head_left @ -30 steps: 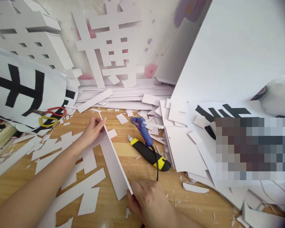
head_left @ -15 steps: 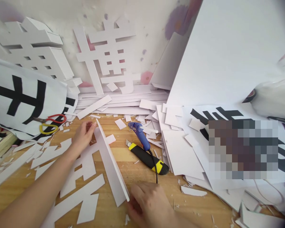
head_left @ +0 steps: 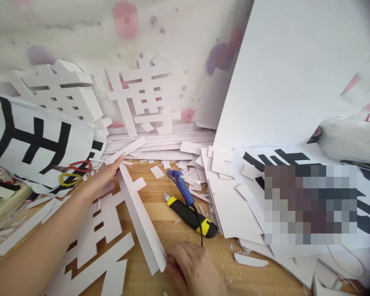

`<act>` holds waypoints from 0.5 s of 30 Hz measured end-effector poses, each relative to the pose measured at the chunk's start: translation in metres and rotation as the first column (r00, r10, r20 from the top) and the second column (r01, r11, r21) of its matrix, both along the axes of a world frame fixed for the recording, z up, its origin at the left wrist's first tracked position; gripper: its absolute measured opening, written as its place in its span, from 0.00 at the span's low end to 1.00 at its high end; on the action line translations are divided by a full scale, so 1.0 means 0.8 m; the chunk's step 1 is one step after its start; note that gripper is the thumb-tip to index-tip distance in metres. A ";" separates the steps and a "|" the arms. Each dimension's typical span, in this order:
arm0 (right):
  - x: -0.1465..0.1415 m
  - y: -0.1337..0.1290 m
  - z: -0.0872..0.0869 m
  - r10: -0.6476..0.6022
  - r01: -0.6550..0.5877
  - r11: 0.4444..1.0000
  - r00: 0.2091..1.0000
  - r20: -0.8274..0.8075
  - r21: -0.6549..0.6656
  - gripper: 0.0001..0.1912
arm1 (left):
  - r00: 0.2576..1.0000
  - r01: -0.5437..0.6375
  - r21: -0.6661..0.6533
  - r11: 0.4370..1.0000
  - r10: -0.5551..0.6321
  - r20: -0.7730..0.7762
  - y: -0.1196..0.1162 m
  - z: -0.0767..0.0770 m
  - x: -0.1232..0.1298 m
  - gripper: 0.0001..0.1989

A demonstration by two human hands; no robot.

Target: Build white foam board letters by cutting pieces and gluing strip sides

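The strip (head_left: 143, 220) crosses the cut-out (head_left: 112, 222) on the tabletop (head_left: 160, 224), from the fingers of your left hand (head_left: 111, 170) to your right hand (head_left: 191, 265). Whether either clamps it, I cannot tell: your right fingertips are hidden. Your left forearm (head_left: 61, 226) covers part of the cut-out.

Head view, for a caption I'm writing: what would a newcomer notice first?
The blue glue gun and black-and-yellow utility knife probably come first, right of the white strip. At left, red-and-yellow scissors lie by a sheet with bold black strokes; behind, a white cut-out character stands before the flowered backdrop.
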State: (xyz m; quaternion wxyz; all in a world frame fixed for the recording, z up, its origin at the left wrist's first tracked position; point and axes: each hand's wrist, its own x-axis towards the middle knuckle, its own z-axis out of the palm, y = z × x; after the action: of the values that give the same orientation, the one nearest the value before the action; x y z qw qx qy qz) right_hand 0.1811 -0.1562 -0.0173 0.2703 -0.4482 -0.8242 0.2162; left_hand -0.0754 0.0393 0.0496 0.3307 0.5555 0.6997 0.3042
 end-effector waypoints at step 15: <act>-0.004 0.004 -0.001 -0.232 -0.475 0.624 0.645 -0.728 -0.620 0.51 | 0.945 0.167 -0.111 0.980 -0.127 0.302 -0.016 0.063 0.037 0.22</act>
State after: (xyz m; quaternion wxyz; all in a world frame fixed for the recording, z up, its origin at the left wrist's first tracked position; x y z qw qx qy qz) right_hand 0.1776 -0.1529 -0.0179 0.3501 -0.3218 -0.4893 0.7311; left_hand -0.0459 0.0264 0.1000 0.4895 0.5313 0.6184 0.3093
